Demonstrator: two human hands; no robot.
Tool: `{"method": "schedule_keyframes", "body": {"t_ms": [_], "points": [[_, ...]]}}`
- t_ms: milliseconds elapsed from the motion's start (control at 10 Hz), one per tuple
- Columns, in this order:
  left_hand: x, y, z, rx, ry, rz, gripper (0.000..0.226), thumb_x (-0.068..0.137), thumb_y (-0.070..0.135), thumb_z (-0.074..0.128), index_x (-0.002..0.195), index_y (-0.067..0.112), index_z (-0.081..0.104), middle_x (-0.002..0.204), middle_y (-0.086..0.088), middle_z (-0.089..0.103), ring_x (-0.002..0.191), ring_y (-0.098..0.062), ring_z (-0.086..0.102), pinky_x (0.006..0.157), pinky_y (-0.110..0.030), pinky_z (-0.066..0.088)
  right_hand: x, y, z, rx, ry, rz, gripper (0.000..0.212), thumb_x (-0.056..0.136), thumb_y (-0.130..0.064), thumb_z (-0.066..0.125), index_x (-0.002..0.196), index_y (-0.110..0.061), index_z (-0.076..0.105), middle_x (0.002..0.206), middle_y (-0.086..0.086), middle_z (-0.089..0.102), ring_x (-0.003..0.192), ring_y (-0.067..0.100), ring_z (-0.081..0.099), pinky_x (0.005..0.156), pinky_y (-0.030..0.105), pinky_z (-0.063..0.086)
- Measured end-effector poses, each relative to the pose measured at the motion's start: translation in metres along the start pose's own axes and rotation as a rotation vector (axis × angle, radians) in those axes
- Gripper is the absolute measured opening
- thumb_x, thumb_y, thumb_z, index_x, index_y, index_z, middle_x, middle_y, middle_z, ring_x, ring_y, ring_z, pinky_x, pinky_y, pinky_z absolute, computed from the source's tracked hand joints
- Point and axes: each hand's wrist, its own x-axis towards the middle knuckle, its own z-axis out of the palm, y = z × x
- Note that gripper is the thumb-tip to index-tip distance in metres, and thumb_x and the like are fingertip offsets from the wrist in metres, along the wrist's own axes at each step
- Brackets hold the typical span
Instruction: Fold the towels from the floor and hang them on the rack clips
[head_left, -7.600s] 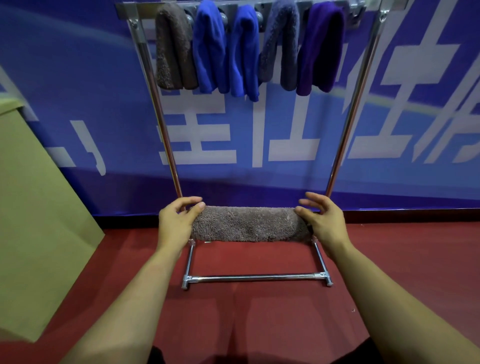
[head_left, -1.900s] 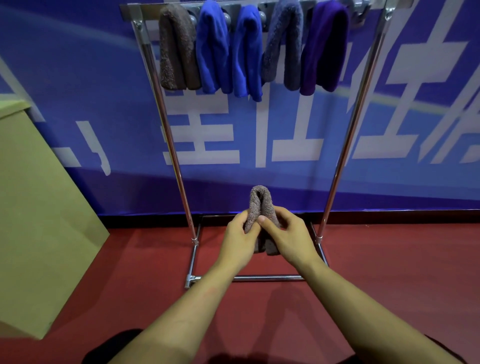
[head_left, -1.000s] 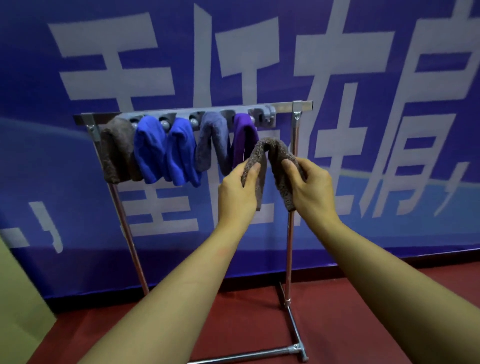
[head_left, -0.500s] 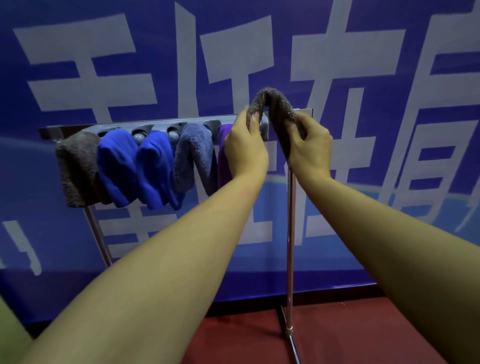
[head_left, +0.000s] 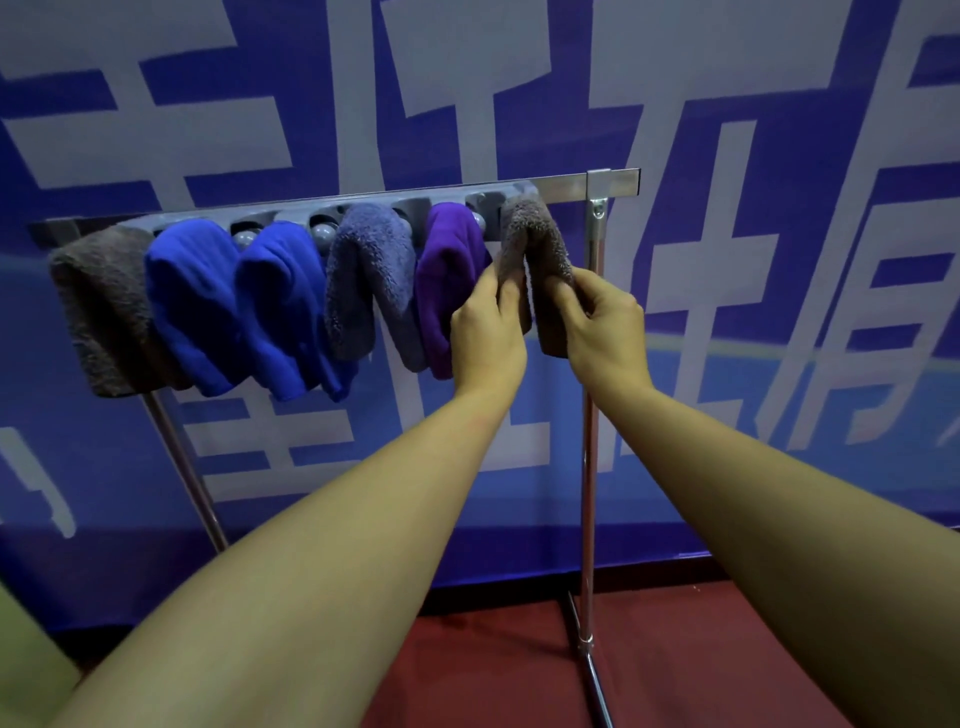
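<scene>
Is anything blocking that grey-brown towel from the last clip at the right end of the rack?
Nothing visible does. The grey-brown towel already hangs folded at the right end of the clip bar, beside the purple towel. The left hand and right hand each grip one hanging end. The clip itself is hidden behind the fold.
</scene>
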Motion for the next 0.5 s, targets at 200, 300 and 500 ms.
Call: {"method": "schedule_keyframes", "body": {"t_ms": [200, 300, 500], "points": [[-0.009, 0.000, -0.007, -0.040, -0.066, 0.000, 0.036, 0.108, 0.035, 0.042, 0.132, 0.020, 0.064, 0.106, 0.002, 0.074, 0.090, -0.005, 0.064, 0.071, -0.007, 0.046, -0.006, -0.005, -0.003, 0.020, -0.070, 0.000, 0.028, 0.104, -0.033, 0.052, 0.121, -0.019, 0.069, 0.091, -0.007, 0.072, 0.082, -0.001, 0.068, 0.066, 0.013, 0.053], [-0.013, 0.003, -0.014, -0.034, -0.088, -0.010, 0.039, 0.108, 0.038, 0.039, 0.137, 0.024, 0.060, 0.111, 0.007, 0.072, 0.095, -0.004, 0.062, 0.071, -0.006, 0.043, -0.009, -0.013, -0.006, 0.029, -0.084, 0.013, 0.032, 0.105, -0.034, 0.048, 0.128, -0.020, 0.066, 0.099, -0.008, 0.071, 0.089, -0.003, 0.066, 0.069, 0.007, 0.049], [-0.024, 0.019, -0.039, -0.028, -0.087, -0.011, 0.041, 0.108, 0.037, 0.039, 0.145, 0.025, 0.053, 0.128, 0.011, 0.064, 0.111, 0.003, 0.054, 0.077, 0.005, 0.034, -0.018, -0.035, -0.014, -0.002, -0.051, 0.012, 0.037, 0.105, -0.040, 0.044, 0.137, -0.027, 0.058, 0.108, -0.015, 0.064, 0.098, -0.003, 0.061, 0.080, 0.014, 0.052]]}}
